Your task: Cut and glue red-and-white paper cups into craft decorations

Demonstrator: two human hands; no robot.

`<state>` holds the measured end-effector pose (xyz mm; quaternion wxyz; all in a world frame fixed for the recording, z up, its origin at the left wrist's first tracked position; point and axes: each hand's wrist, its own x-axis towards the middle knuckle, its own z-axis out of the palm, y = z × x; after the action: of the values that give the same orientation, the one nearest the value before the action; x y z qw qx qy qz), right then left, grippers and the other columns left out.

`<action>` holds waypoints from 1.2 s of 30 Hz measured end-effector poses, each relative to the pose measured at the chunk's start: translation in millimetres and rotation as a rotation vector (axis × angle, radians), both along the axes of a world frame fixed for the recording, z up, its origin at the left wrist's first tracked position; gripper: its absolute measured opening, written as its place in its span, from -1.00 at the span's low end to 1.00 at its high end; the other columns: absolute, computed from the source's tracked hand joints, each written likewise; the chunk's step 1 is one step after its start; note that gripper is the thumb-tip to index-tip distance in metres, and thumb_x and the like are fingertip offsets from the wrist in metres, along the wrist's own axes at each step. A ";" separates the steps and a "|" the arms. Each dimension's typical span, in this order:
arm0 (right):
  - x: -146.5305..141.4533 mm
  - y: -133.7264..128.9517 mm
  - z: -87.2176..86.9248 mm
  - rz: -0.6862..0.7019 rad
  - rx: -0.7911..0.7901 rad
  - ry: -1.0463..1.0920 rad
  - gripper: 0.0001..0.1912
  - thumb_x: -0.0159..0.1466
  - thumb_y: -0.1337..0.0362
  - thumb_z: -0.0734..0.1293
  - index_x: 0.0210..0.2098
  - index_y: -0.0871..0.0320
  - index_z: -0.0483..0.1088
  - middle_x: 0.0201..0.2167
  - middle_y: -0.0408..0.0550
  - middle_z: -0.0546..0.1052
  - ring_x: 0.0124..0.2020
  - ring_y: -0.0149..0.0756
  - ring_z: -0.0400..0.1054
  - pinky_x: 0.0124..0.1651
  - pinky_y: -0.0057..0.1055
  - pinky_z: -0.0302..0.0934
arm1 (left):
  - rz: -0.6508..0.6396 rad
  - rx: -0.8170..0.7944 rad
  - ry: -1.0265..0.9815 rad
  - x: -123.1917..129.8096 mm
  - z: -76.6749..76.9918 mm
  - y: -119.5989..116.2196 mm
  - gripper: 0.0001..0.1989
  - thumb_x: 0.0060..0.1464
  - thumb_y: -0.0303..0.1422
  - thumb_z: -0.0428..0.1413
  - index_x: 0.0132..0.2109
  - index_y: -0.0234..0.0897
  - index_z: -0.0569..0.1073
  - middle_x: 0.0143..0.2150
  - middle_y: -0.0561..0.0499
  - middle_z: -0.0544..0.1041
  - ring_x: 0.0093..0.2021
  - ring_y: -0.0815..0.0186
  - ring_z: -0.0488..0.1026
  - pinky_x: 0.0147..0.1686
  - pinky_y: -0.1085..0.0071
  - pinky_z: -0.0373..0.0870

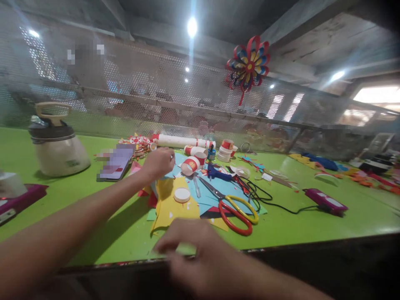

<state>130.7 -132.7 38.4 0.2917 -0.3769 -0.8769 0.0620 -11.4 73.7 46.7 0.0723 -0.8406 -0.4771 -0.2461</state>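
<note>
My left hand [158, 163] is closed above the left part of the paper pile, fingers curled; what it holds, if anything, I cannot make out. My right hand [203, 250] is nearer, at the table's front edge, slightly blurred, with thumb and forefinger apart and nothing visible between them. Between the hands lies a yellow sheet [168, 212] bearing a white disc [181, 195]. Scissors [221, 196] with red and yellow handles rest on light blue sheets [204, 203]. Behind them are a blue glue gun [218, 173] and a red-and-white paper cup [190, 166] on its side.
A sprayer bottle [59, 150] and a phone [117, 163] stand and lie on the left of the green table [109, 233]. Black cable runs to a purple power strip [326, 201] at right. A long white tube [181, 141] lies before the perforated screen. A paper flower [249, 66] hangs above.
</note>
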 end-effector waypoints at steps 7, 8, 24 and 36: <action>105.7 125.6 4.4 -0.384 -0.223 0.088 -0.82 0.34 0.23 0.29 -0.17 0.24 0.41 -0.29 -0.11 0.52 -0.39 -0.39 0.43 -0.35 -0.38 0.37 | -0.328 -0.422 -0.019 -3.9 -24.2 -41.3 -0.61 0.07 -0.18 0.04 -0.01 -0.26 0.48 -0.15 -0.06 0.60 -0.23 0.24 0.53 -0.29 0.45 0.40; 112.0 135.7 1.9 -0.397 -0.252 0.072 -0.81 0.34 0.23 0.29 -0.15 0.23 0.41 -0.26 -0.09 0.52 -0.37 -0.38 0.44 -0.33 -0.37 0.38 | -0.353 -0.455 -0.016 -5.2 -25.4 -42.4 -0.52 0.03 -0.15 0.08 0.07 -0.27 0.43 -0.06 -0.11 0.56 -0.16 0.20 0.52 -0.24 0.43 0.41; 141.4 168.0 4.5 -0.494 -0.167 0.058 -0.80 0.35 0.23 0.27 -0.12 0.22 0.41 -0.22 -0.07 0.52 -0.31 -0.35 0.45 -0.25 -0.31 0.39 | -0.440 -0.532 -0.089 -1.9 -48.0 -42.6 -0.54 0.03 -0.12 0.11 0.05 -0.20 0.41 0.04 -0.14 0.36 0.00 0.10 0.35 -0.01 0.23 0.30; 97.8 150.2 -28.4 -0.253 0.042 -0.414 -0.83 0.31 0.29 0.31 -0.11 0.20 0.41 -0.15 -0.06 0.48 -0.11 -0.21 0.39 -0.07 -0.14 0.30 | -0.376 -0.510 0.123 14.1 -29.0 -38.7 -0.70 -0.02 -0.10 0.11 -0.25 -0.22 0.46 -0.20 -0.07 0.39 -0.22 0.16 0.37 -0.26 0.30 0.29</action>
<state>228.5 17.5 9.9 0.1192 -0.4820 -0.8650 -0.0719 2.7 35.0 17.6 -0.1587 -0.9184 -0.3543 -0.0765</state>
